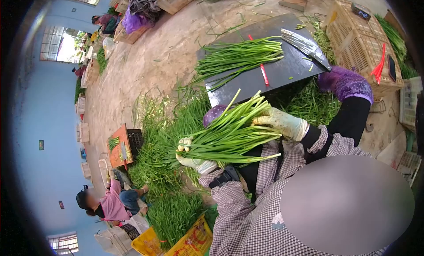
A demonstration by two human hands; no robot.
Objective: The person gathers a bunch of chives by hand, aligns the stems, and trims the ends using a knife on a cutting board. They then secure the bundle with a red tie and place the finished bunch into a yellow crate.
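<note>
A loose bunch of garlic chives (234, 134) lies across both gloved hands in front of my body, pale stem ends to the right. My left hand (191, 156) is closed round the leafy part. My right hand (280, 121) has its fingers closed on stems near the pale ends. Beyond them, a second chive bundle (243, 57) rests on a dark board (296, 73) across a red strip (264, 74). A broad knife (304, 46) lies to its right, handle toward my knee. Purple covers sit on my knees.
At right, a plastic crate (353, 44) carries a digital clock (361, 11), red strips (379, 66) and a phone (391, 68). Loose chives (154, 154) cover the floor at left, near a yellow crate (190, 238). A person in pink (115, 198) sits by an orange board (119, 145).
</note>
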